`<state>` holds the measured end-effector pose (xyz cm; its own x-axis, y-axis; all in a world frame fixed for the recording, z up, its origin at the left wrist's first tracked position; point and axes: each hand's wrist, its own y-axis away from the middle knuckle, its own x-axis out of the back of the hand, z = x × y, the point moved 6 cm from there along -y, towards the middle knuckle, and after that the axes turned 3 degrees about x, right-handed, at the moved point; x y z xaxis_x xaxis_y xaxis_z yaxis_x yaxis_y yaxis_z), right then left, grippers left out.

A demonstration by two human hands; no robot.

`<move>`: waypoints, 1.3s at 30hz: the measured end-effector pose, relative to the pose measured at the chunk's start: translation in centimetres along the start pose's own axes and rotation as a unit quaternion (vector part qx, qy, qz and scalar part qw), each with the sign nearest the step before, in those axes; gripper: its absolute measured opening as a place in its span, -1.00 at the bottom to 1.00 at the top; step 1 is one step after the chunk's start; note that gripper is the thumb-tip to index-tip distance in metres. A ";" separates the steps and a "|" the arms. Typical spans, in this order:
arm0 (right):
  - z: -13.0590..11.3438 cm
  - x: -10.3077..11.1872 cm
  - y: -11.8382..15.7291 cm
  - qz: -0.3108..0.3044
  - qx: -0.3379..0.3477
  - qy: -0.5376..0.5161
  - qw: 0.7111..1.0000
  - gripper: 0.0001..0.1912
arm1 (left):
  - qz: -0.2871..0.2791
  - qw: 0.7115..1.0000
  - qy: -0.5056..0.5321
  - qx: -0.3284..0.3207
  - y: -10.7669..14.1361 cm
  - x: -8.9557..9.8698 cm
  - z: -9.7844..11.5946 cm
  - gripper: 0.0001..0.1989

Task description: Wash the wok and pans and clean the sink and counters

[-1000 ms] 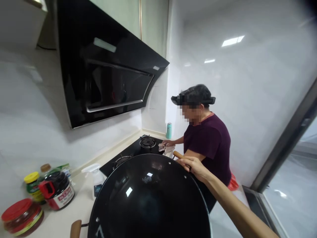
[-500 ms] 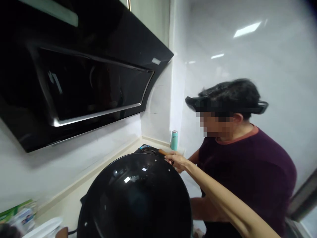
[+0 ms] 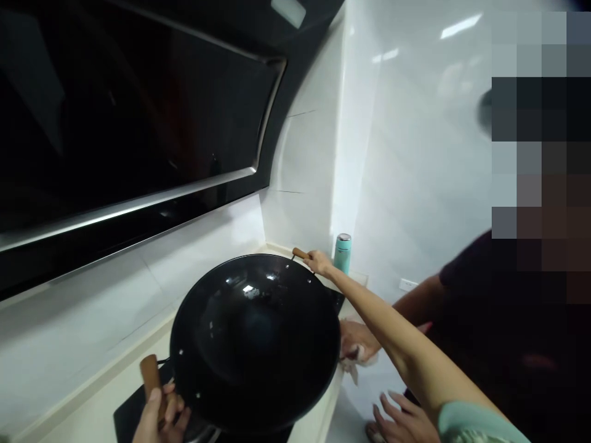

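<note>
- The wok is large, black and glossy, with small rivets showing near the rim at both handles; it is held over the black stove top, and whether it rests on the burner cannot be told.
- The left hand grips the near wooden handle at the bottom left, fingers curled shut around it.
- The right hand reaches across the far rim with the arm stretched out and closes its fingers on the far wooden handle, whose tip sticks out to the left of the hand.
- A teal bottle with a silver cap stands upright in the corner, just beside the right hand; no writing can be read on it.
- The black range hood with a silver trim strip hangs above the wok against the white wall.
- Another person in a dark purple top stands at the right; one of their hands holds a pale cloth just beside the wok's right edge, and another hand sits low, below the right arm.
- No brand or label is readable anywhere.
</note>
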<state>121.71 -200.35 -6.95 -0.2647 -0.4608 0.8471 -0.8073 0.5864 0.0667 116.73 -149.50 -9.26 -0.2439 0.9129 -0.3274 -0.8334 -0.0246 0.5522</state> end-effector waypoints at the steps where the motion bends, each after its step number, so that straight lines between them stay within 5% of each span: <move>1: -0.6 0.0 0.5 0.004 0.003 0.019 1.000 -0.77 | -0.002 1.000 0.006 -0.002 0.6 0.4 0.1 -0.62; 6: -2.6 -0.4 1.3 0.007 0.009 0.086 0.996 -0.66 | -0.023 0.999 0.029 -0.003 1.8 1.5 -0.1 -0.64; 14: -1.8 -2.6 0.1 0.013 0.017 0.129 0.991 -0.59 | -0.031 0.998 0.046 -0.008 0.5 2.3 -2.5 -0.60; 30: -1.8 -3.8 -0.8 0.000 0.041 0.182 0.982 -0.58 | 0.003 0.999 0.046 -0.010 -1.0 2.1 -2.8 -0.56; 35: -4.9 -2.5 2.3 0.065 0.034 0.241 0.968 -0.58 | 0.031 0.996 0.080 -0.020 -0.7 1.8 -2.6 -0.67; 39: -11.4 -1.7 7.7 0.148 0.185 0.248 0.939 -0.61 | 0.023 0.993 0.104 -0.043 1.1 2.8 -2.5 -0.59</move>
<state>121.94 -187.39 -1.89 -0.3025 0.1074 0.9471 -0.8893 0.3257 -0.3210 113.88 -147.98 -11.55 -0.3719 0.8061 -0.4604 -0.8566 -0.1069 0.5048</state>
